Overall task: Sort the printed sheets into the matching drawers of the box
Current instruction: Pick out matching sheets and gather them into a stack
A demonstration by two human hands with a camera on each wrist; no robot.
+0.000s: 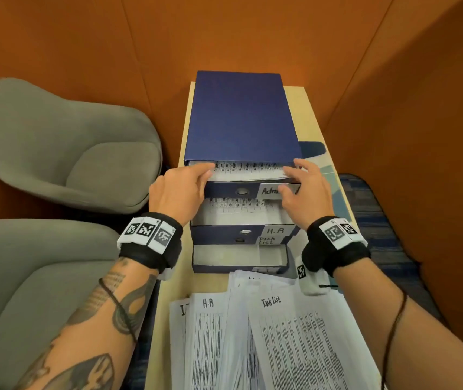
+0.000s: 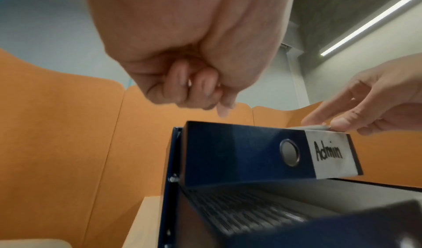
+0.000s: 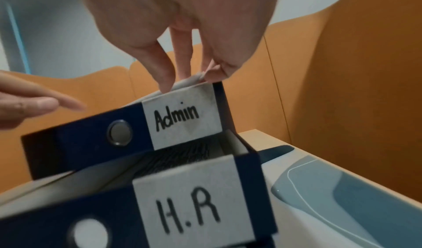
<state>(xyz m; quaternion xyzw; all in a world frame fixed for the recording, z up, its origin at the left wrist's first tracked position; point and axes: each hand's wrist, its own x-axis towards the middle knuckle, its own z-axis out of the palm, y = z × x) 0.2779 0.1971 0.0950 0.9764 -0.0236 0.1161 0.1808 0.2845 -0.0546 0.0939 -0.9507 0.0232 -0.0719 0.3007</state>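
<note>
Admin drawer [image 1: 248, 190]: sheets inside, centre frame.
Left hand [image 1: 179, 190]: curled, holding nothing.
Right hand [image 1: 303, 192]: pinched sheet [image 3: 194, 79].
Pile [image 1: 275, 333]: unsorted, bottom frame.

Box [image 1: 241, 116] at the table's [image 1: 313, 108] far end, its drawers pulled out stepwise, Admin drawer [image 1: 233, 190] above H.R drawer [image 1: 224, 231], loose sheets [image 1: 281, 342] nearer, chairs [image 1: 56, 142] left.
</note>
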